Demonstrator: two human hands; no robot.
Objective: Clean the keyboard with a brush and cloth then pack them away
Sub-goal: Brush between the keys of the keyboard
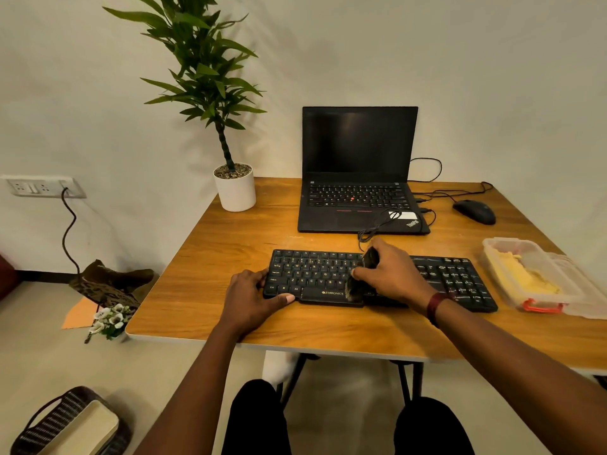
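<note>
While my right hand (394, 277) is closed around the brush (355, 289), my left hand (253, 297) grips the left end of the keyboard (315, 277), thumb along the front edge and fingers over the outermost keys.

Handling, keyboard: I judge it a light, rigid plastic slab. On the smooth wooden table (230, 231) it is likely to slide under brush strokes, so it needs bracing. Take hold at the frame ends, not on the keycaps, which may shift or pop under side load. A thin cable leaves its rear edge toward the laptop (358, 178); allow for slack before lifting.

Handling, brush: light, with soft bristles that should flex into key gaps. Grip the body and let the tips do the work.

Appearance: the keyboard is black with pale legends, a brand name on the front lip and a number pad at the right. It lies flat near the table's front edge, in front of the laptop. The brush is dark and fuzzy over the middle keys; its exact shape is blurred.
</note>
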